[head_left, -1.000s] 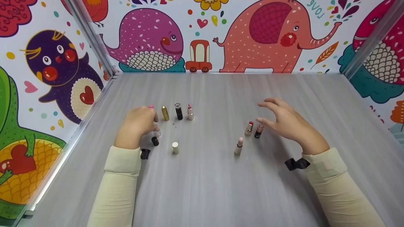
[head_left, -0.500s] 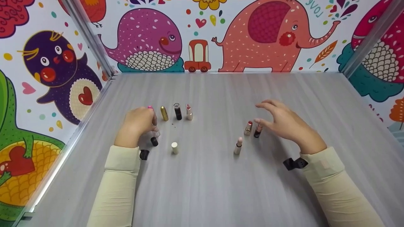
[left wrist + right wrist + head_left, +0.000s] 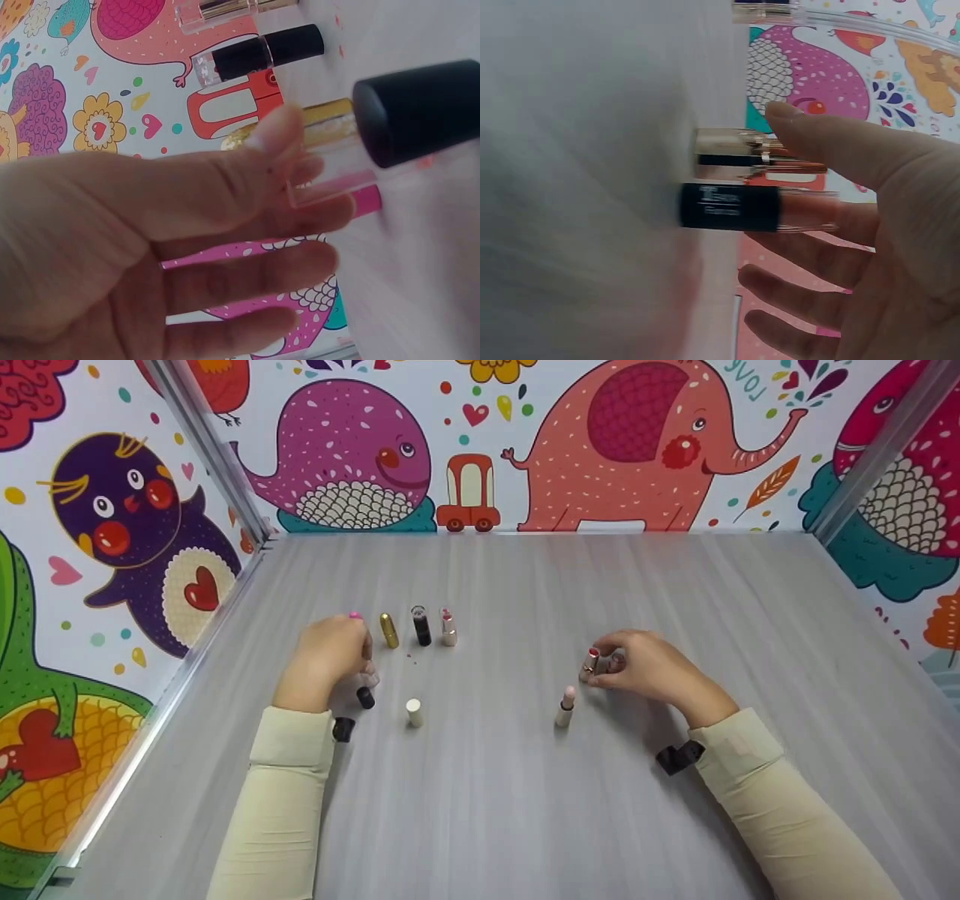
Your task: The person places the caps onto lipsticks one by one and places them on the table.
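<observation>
My left hand (image 3: 334, 654) sits at the left end of a row of upright lipsticks. Its thumb and forefinger pinch the clear top (image 3: 330, 178) of a black-based lipstick (image 3: 366, 697) (image 3: 420, 111). Behind it stand a pink lipstick (image 3: 355, 616), a gold one (image 3: 388, 631), a black one (image 3: 422, 626) and a rose one (image 3: 448, 628). My right hand (image 3: 643, 666) curls round a black-based lipstick (image 3: 731, 207), held between thumb and fingers. A gold-cased red lipstick (image 3: 590, 664) (image 3: 735, 154) stands at its fingertips.
A white cap (image 3: 413, 712) stands in front of the row, and a pale pink lipstick (image 3: 565, 707) stands left of my right hand. The grey table (image 3: 495, 810) is walled by cartoon panels on the left, back and right.
My right hand has dropped from hovering with spread fingers and closed round the lipsticks beneath it. My left hand has stayed where it was.
</observation>
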Available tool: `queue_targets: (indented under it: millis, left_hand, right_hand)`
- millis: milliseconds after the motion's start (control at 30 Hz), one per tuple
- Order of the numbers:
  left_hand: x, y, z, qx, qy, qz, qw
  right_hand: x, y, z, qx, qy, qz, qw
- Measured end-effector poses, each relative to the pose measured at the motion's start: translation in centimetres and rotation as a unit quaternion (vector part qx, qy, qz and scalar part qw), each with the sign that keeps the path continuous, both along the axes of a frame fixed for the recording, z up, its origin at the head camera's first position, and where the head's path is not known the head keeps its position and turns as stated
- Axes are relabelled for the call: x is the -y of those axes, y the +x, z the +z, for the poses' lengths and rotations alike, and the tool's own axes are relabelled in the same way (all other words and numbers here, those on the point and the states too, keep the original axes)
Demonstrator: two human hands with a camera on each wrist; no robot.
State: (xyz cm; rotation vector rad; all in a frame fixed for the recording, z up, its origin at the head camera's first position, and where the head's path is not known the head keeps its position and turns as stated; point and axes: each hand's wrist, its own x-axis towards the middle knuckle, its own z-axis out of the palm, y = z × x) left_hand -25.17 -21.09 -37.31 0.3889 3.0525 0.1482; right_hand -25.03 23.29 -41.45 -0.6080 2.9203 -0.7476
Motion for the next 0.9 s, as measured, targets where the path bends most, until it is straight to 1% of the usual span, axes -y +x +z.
queue_targets:
  millis: [67,200,367,500,633,900]
  left_hand:
    - [0.0,0.0,0.0,0.0,0.003,0.001,1.0]
    - [0.0,0.0,0.0,0.0,0.007,0.003,1.0]
    - [0.0,0.0,-0.1,-0.002,0.006,-0.001,1.0]
    - [0.1,0.0,0.0,-0.003,0.006,-0.004,1.0]
    - [0.1,0.1,0.0,-0.002,0.005,-0.004,1.0]
    - [0.0,0.0,0.1,0.007,0.003,-0.003,1.0]
  right_hand:
    - [0.0,-0.1,-0.4,0.011,-0.008,0.001,1.0]
    - [0.1,-0.3,-1.0,0.018,-0.018,0.001,1.0]
    - [0.4,-0.4,-1.7,0.006,-0.019,-0.008,1.0]
    - [0.3,-0.6,-2.0,-0.001,-0.032,-0.013,0.999]
    - [0.3,-0.6,-2.1,-0.002,-0.044,-0.01,0.999]
    - [0.3,-0.7,-2.5,0.0,-0.049,-0.001,0.999]
